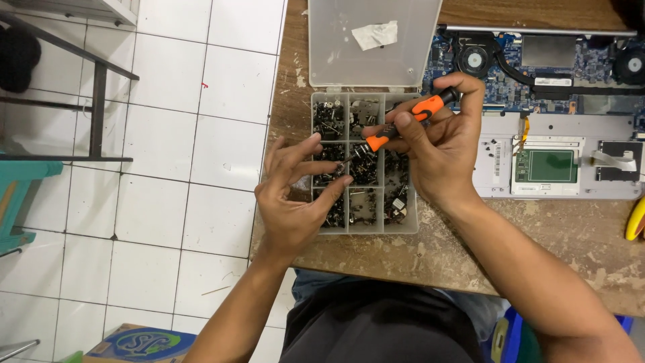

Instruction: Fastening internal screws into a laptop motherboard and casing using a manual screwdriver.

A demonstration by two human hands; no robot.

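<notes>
My right hand (440,144) grips an orange and black screwdriver (403,122), its tip pointing down-left over a clear plastic compartment box (411,218) full of several small dark screws. My left hand (295,185) hovers at the box's left side, fingers spread and curled, thumb and fingertips near the screwdriver tip. Whether it pinches a screw is too small to tell. The box's clear lid (369,40) stands open behind it, with a scrap of white paper on it.
An opened laptop (557,128) lies bottom-up at the right on the worn wooden table (470,259), showing its blue board, fans and a green panel. A yellow tool handle (635,218) sits at the right edge. White tiled floor and a dark metal frame (99,101) lie left.
</notes>
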